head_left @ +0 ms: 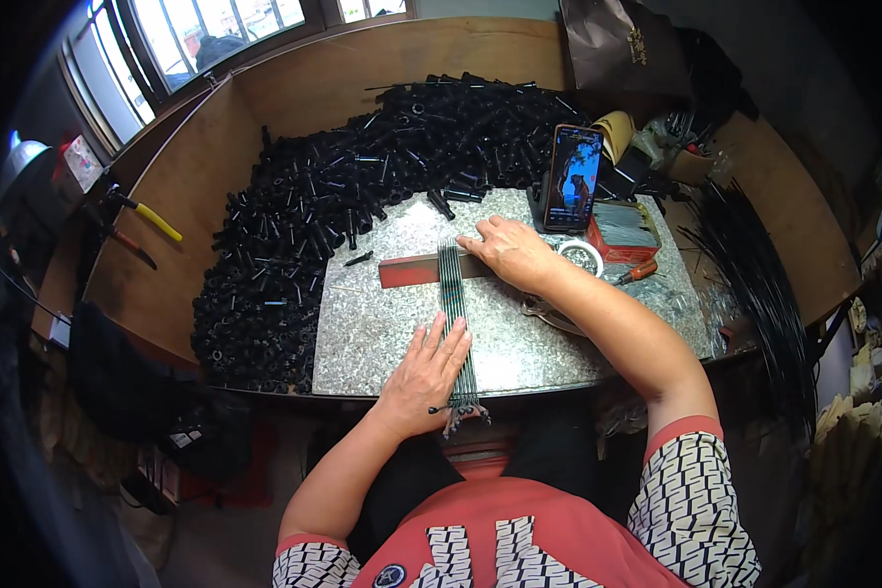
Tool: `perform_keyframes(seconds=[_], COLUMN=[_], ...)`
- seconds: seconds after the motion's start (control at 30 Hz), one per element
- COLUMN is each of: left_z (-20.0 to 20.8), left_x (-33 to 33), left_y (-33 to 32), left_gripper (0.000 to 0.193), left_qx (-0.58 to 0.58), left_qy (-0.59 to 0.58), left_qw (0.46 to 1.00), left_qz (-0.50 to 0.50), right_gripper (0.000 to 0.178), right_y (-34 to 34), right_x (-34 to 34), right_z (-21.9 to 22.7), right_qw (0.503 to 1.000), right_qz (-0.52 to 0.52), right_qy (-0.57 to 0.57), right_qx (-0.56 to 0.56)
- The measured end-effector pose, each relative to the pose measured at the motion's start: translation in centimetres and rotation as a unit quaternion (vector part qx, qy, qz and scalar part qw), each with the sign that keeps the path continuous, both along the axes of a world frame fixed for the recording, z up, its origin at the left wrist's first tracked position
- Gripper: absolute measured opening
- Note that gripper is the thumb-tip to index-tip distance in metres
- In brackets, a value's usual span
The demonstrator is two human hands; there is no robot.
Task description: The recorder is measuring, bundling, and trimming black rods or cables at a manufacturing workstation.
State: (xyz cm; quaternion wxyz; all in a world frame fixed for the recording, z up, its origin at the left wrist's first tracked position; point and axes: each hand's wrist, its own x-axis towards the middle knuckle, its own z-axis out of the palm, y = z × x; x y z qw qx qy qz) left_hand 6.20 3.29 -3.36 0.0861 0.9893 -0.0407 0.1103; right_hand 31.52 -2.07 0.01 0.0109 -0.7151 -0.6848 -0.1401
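A bundle of thin dark cables or rods [455, 294] lies lengthwise on the speckled stone slab [363, 343]. Small dark knobs and bent ends hang past the slab's near edge. My left hand [426, 377] rests flat on the bundle's near half, fingers stretched out. Under the far part of the bundle runs a red-sided bar [409, 271], lying crosswise. My right hand [510, 253] is over the bar's right part, its fingers bent and close together beside the bundle's far ends. Whatever is under those fingers is hidden.
Black tubular parts [304, 196] are heaped behind and left of the slab. A phone [571, 176] stands at the back right, near a red box [622, 232], a white roll [580, 257] and an orange-handled screwdriver [639, 272]. Long black rods [755, 274] lie far right; yellow-handled pliers [157, 220] hang left.
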Motion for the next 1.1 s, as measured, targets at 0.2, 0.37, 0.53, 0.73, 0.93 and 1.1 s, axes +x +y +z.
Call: perform_keyframes(seconds=[0.2, 0.37, 0.53, 0.73, 0.93, 1.1], left_z=[0.1, -0.3, -0.3, 0.1, -0.1, -0.7], left_x=[0.4, 0.5, 0.5, 0.3, 0.4, 0.4], left_y=[-0.2, -0.1, -0.1, -0.1, -0.2, 0.0], left_gripper=[0.105, 0.107, 0.109, 0.112, 0.109, 0.075], left_qx=[-0.010, -0.016, -0.040, -0.049, -0.048, -0.029], left_qy=[-0.009, -0.010, -0.018, -0.020, -0.043, -0.051], left_qw=[1.000, 1.000, 0.999, 0.999, 0.998, 0.998], left_qz=[0.019, 0.024, 0.026, 0.015, 0.012, 0.015], right_gripper=[0.017, 0.007, 0.010, 0.011, 0.011, 0.013], right_y=[-0.1, 0.0, 0.0, 0.1, 0.0, -0.2], right_x=[1.1, 1.9, 1.9, 1.9, 1.9, 1.5], right_z=[-0.7, -1.2, -1.2, -0.8, -1.0, -0.4], right_qw=[0.995, 0.991, 0.991, 0.991, 0.992, 0.996], right_qz=[0.009, 0.025, 0.032, 0.064, 0.064, 0.053], right_qy=[0.061, 0.090, 0.095, 0.064, 0.045, 0.047], right_qx=[0.077, 0.101, 0.087, 0.094, 0.094, 0.055])
